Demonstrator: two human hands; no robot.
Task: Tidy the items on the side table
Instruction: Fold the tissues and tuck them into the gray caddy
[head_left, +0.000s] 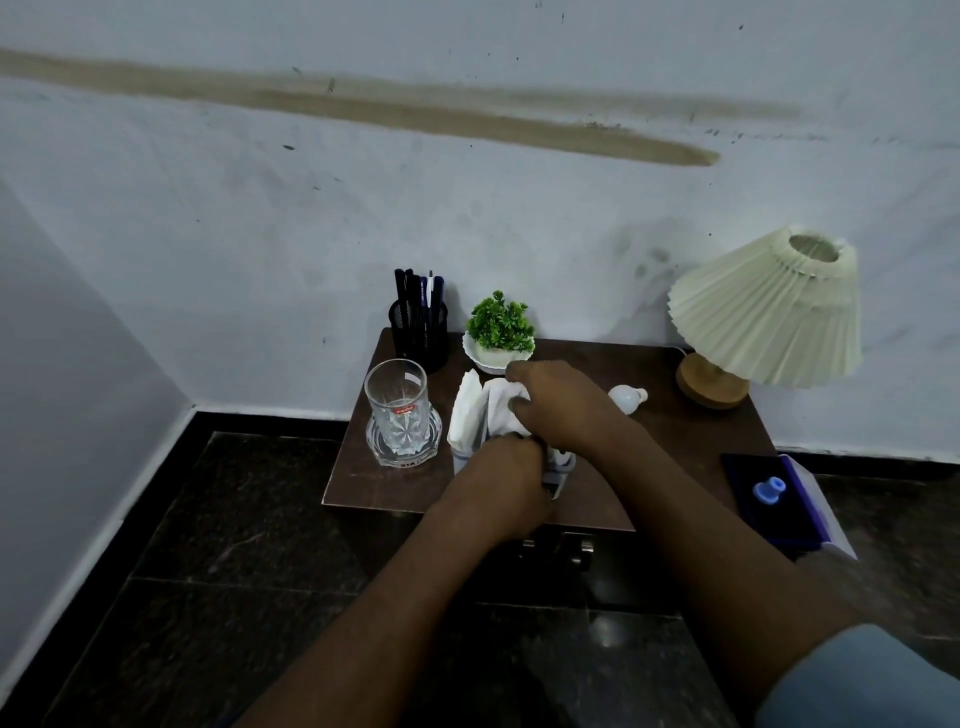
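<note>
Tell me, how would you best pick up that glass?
I would grip the glass round its straight upper wall, fingers coming from the front left. It stands upright, its foot flares wide, the pen holder stands just behind it and the tissues close on its right.

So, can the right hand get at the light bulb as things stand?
Probably yes. The light bulb lies on the table just beside the right hand, with nothing between them. But that hand grips a white napkin, so it would need to let go first.
</note>
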